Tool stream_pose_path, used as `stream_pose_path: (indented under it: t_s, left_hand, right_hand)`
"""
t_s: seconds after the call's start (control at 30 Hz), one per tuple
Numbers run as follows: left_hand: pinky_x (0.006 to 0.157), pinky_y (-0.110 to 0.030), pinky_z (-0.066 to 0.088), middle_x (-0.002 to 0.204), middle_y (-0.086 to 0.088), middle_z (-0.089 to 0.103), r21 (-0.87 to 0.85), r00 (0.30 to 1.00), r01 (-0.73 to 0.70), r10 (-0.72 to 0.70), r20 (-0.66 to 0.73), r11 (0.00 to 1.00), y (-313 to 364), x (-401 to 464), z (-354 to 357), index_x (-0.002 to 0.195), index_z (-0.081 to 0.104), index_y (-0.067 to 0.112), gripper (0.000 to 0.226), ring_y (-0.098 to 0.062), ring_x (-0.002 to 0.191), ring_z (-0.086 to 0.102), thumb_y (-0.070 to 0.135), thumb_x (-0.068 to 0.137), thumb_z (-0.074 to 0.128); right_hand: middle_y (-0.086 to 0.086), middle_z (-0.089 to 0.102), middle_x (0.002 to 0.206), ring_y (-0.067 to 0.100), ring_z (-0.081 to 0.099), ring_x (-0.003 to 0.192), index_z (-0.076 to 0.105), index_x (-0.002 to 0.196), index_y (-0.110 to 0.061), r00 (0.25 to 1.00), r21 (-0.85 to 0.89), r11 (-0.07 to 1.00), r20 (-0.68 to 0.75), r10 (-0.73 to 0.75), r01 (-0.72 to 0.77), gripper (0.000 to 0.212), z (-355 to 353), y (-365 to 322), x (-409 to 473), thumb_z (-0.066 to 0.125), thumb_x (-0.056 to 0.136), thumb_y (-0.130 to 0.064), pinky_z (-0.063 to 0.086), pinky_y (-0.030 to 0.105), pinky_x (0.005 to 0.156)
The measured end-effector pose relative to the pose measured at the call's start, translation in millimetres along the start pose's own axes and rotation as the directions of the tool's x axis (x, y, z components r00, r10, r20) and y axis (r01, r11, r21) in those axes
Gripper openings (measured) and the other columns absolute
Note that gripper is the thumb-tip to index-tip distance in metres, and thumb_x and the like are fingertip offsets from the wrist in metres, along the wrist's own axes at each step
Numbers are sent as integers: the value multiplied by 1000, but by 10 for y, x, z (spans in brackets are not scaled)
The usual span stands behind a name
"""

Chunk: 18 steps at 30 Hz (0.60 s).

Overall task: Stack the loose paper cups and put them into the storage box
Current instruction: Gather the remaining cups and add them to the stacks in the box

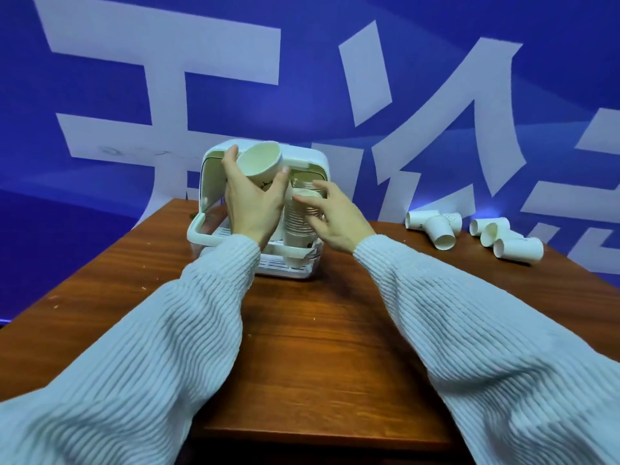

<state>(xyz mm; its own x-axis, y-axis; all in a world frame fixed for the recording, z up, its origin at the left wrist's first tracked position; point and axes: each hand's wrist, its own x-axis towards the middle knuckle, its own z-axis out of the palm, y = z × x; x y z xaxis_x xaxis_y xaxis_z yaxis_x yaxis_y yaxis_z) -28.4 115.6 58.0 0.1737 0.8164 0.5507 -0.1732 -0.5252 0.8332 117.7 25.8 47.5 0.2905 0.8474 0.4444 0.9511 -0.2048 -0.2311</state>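
A single paper cup (260, 166) is gripped in the left hand (253, 199), mouth tilted toward the camera, just above and left of the upright stack of cups (300, 226) pinched near its top by the right hand (335, 219), inside the open storage box (204, 226) at the desk's (302, 330) far edge.

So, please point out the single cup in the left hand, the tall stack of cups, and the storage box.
single cup (260, 162), head view, inside of its mouth.
tall stack of cups (297, 226), head view, ribbed side.
storage box (196, 233), head view, left rim.
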Motion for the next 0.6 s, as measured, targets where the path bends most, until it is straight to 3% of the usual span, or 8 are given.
stream_pose_path:
  t_s: [0.07, 0.1, 0.17, 0.23, 0.37, 0.5, 0.6]
  left_hand:
    - [103, -25, 40, 136, 3, 51, 34, 999, -31, 30, 38, 999, 35, 125, 70, 148, 37, 18, 80, -14, 123, 50, 41, 85, 79]
    - [102, -25, 41, 133, 3, 54, 56, 997, -45, 41, 65, 997, 50, 178, 112, 146, 39, 17, 78, -14, 120, 52, 41, 84, 80]
    - [96, -22, 39, 132, -1, 57, 122, 988, -84, 66, 140, 989, 62, 247, 192, 144, 42, 15, 76, -14, 117, 53, 42, 84, 81]
    - [94, -22, 39, 134, -5, 59, 201, 974, -135, 92, 206, 970, 34, 280, 255, 143, 44, 14, 75, -21, 120, 56, 42, 84, 81]
    - [99, -28, 40, 139, -11, 59, 344, 956, -147, 45, 289, 928, -46, 280, 304, 144, 44, 12, 74, -28, 128, 54, 40, 85, 80]
    - [110, -52, 41, 148, -14, 50, 589, 887, -284, -25, 461, 756, -250, 176, 312, 152, 41, 17, 85, -36, 133, 48, 68, 86, 59]
    - [113, -56, 36, 162, -11, 35, 686, 840, -354, -106, 531, 636, -346, 183, 289, 159, 27, 18, 101, -39, 140, 40, 83, 84, 41]
  right_hand:
    - [6, 25, 167, 27, 35, 150, 63, 139, -38, 997, 145, 987, -28, 73, -69, 47, 67, 8, -45, 61, 97, -18, 34, 42, 121]
    - [7, 26, 168, 25, 33, 151, 64, 138, -34, 996, 200, 977, -41, 85, -75, 46, 95, -12, -62, 61, 96, -15, 32, 41, 122]
    - [9, 43, 160, 24, 39, 148, 66, 134, -22, 989, 265, 961, -96, 111, -83, 39, 153, -50, -79, 64, 96, -13, 33, 38, 121]
    - [6, 61, 142, 23, 55, 133, 62, 131, -15, 974, 329, 937, -147, 176, -119, 36, 160, -81, -92, 68, 96, -16, 41, 34, 111]
    - [-2, 67, 116, 13, 68, 107, 43, 116, -21, 940, 532, 834, -190, 285, -145, 44, 104, -50, -114, 77, 88, -16, 55, 38, 97]
    - [-12, 61, 108, 12, 67, 100, 42, 117, -22, 943, 535, 833, -186, 277, -140, 41, 95, 14, -147, 71, 89, -13, 57, 41, 94]
    - [-10, 57, 119, 10, 66, 103, 43, 132, -22, 936, 569, 812, -198, 291, -132, 51, 127, 89, -211, 72, 90, -15, 57, 36, 93]
